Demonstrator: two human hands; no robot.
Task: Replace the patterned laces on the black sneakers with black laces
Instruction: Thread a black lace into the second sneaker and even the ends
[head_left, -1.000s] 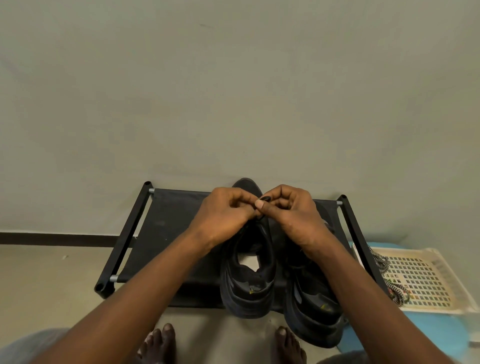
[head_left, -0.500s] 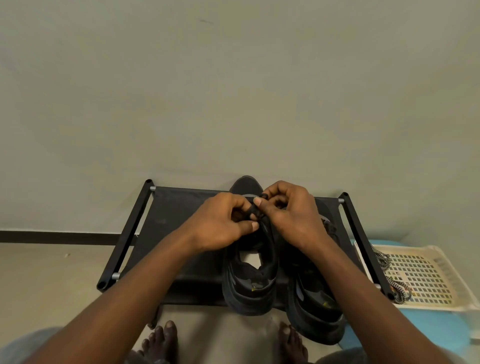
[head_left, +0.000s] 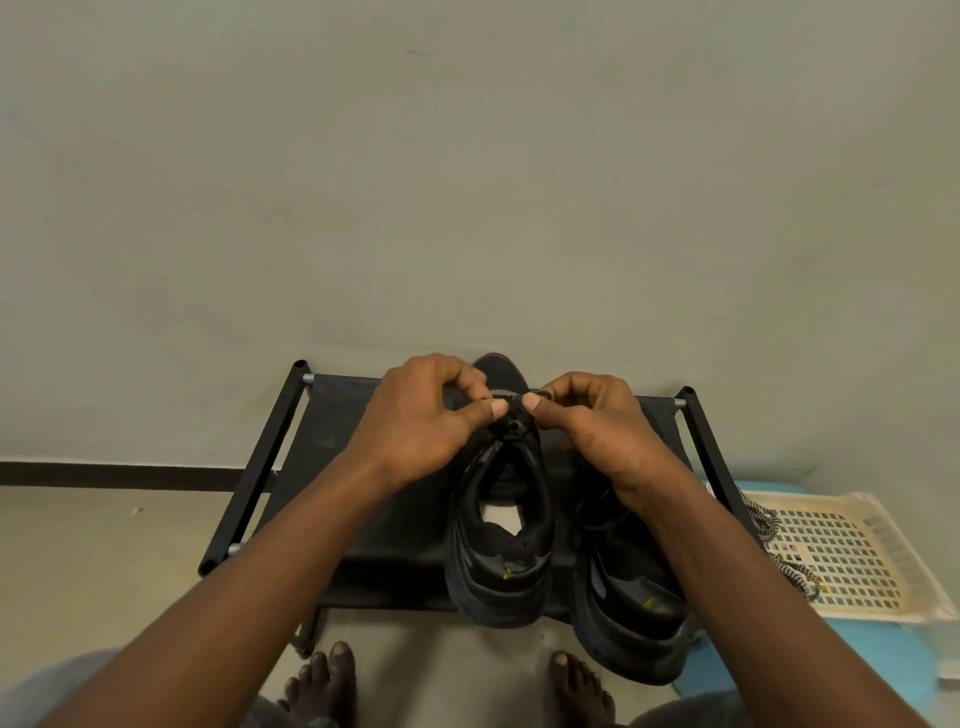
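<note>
Two black sneakers stand side by side on a low black rack (head_left: 270, 457), heels toward me. Over the left sneaker (head_left: 501, 540) my left hand (head_left: 423, 421) and my right hand (head_left: 592, 428) each pinch a strand of the black lace (head_left: 511, 410) between thumb and forefinger, near the top of the tongue. The right sneaker (head_left: 631, 608) lies partly under my right forearm. The patterned black-and-white laces (head_left: 779, 551) hang over the edge of a cream basket at the right.
The cream perforated basket (head_left: 852, 561) rests on a light blue surface (head_left: 878, 654) right of the rack. A plain wall rises just behind the rack. My bare feet (head_left: 322, 686) stand on the beige floor in front of it.
My hands have drawn slightly apart, each moving outward with its strand of black lace. The left hand has moved up and left. The sneakers have stayed in place.
</note>
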